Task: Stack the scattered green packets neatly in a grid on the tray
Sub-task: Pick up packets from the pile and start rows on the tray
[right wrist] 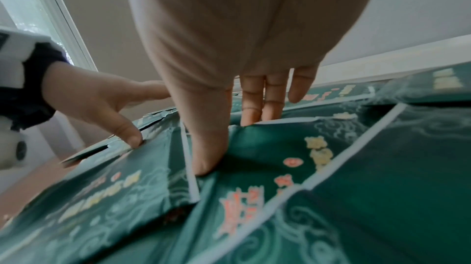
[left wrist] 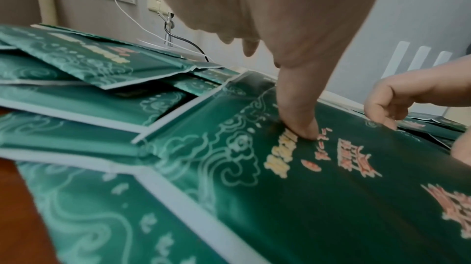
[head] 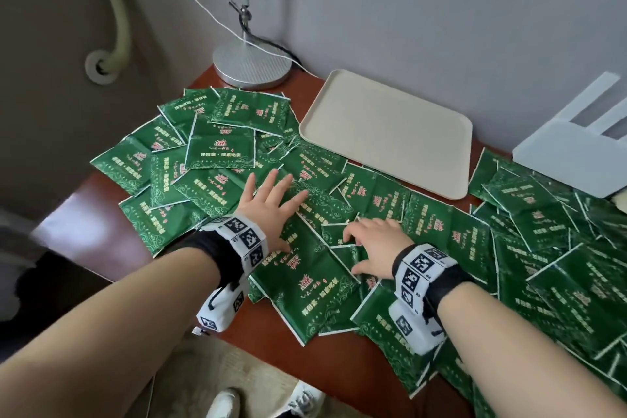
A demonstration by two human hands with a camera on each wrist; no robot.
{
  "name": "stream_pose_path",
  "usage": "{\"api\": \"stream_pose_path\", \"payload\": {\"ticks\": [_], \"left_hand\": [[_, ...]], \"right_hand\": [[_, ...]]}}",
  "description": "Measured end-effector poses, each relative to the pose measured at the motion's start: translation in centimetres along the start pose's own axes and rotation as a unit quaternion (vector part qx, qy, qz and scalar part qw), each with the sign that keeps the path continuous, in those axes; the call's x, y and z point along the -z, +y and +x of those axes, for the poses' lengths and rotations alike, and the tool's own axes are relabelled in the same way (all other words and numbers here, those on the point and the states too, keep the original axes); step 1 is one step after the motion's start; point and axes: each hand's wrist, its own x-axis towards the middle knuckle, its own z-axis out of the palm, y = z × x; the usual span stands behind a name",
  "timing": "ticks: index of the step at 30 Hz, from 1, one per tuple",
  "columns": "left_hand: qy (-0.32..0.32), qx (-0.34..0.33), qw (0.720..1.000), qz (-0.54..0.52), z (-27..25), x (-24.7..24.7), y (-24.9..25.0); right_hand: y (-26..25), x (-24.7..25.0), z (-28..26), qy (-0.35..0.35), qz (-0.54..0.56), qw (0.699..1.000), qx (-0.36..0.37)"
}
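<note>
Several green packets (head: pixel 220 149) lie scattered and overlapping over the brown table, from the far left to the right edge. The beige tray (head: pixel 390 132) sits at the back against the wall with nothing on it. My left hand (head: pixel 271 210) lies spread on the pile, and its thumb (left wrist: pixel 303 127) presses on a large front packet (head: pixel 305 278). My right hand (head: pixel 373 248) arches over a partly buried packet (head: pixel 341 249). Its thumb (right wrist: pixel 206 165) presses into that packet and its fingertips (right wrist: pixel 249 119) touch the far edge. Neither hand has lifted a packet.
A round metal lamp base (head: pixel 252 64) with cables stands at the back left. A white router (head: pixel 570 153) with antennas sits at the right rear, on packets. The table's left edge (head: pixel 68 224) drops off beside the pile. Shoes show below the front edge.
</note>
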Motion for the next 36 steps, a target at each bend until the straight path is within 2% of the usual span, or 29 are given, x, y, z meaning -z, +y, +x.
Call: {"api": "stream_pose_path", "payload": {"ticks": [4,7,10,16,19,25,31,36], "left_hand": [[0.006,0.037,0.999,-0.030,-0.5,0.4,0.4],[0.027,0.058,0.995,-0.079,-1.0,0.5,0.4],[0.031,0.058,0.992,-0.105,-2.1,0.6,0.5],[0.006,0.053,0.997,-0.061,-2.2,-0.5,0.8],[-0.006,0.047,0.995,-0.092,-1.5,0.1,0.9],[0.007,0.082,0.975,-0.204,1.4,2.9,0.9],[-0.021,0.088,0.965,-0.246,5.1,6.1,2.0],[-0.064,0.091,0.949,-0.294,7.8,6.7,3.1]], "right_hand": [[0.5,0.3,-0.3,0.006,0.000,1.000,-0.021],[1.1,1.2,-0.2,-0.005,0.049,0.998,-0.040],[1.6,2.1,0.1,0.058,0.112,0.989,-0.074],[3.5,3.3,1.1,0.169,0.242,0.941,-0.166],[3.8,2.9,1.0,0.134,0.239,0.945,-0.181],[3.4,2.2,0.4,0.049,0.212,0.960,-0.175],[3.4,2.1,-0.4,0.037,0.250,0.953,-0.168],[3.9,1.7,-0.3,0.030,0.305,0.932,-0.194]]}}
